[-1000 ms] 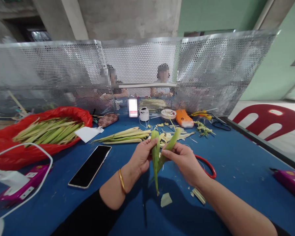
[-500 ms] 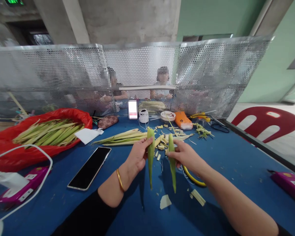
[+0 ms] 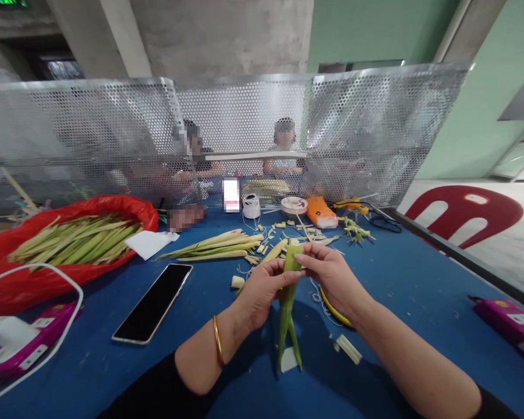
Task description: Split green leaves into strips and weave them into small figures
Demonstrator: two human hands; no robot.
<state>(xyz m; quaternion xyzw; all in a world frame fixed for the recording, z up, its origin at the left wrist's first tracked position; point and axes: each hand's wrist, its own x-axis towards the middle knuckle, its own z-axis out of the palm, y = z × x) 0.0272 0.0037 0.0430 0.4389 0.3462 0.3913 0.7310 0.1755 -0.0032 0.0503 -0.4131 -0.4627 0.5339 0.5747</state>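
My left hand point(image 3: 268, 291) pinches two long green leaves point(image 3: 287, 314), which look like corn husk, between thumb and fingers. Their upper ends lie together, and the pointed tips hang down and cross slightly apart. From the right side, my right hand point(image 3: 327, 273) grips the same leaves near the top with thumb and fingertips. Behind the hands lies a bunch of pale green leaves point(image 3: 213, 245), with cut pieces point(image 3: 277, 249) scattered beside it. A white scrap point(image 3: 289, 359) rests on the blue table under the hanging tips.
At left are a red plastic bag point(image 3: 146, 212) full of leaves, a dark phone point(image 3: 152, 304) and a purple power strip point(image 3: 30, 337). Toward the back stand a thread spool point(image 3: 251, 206), a tape roll point(image 3: 294, 206) and an orange tissue pack point(image 3: 321, 212). A perforated metal screen point(image 3: 244, 110) closes off the far side.
The leaves, held apart one in each hand before, now lie together. My right hand has come in to meet my left, and both hold them. The view has shifted slightly.
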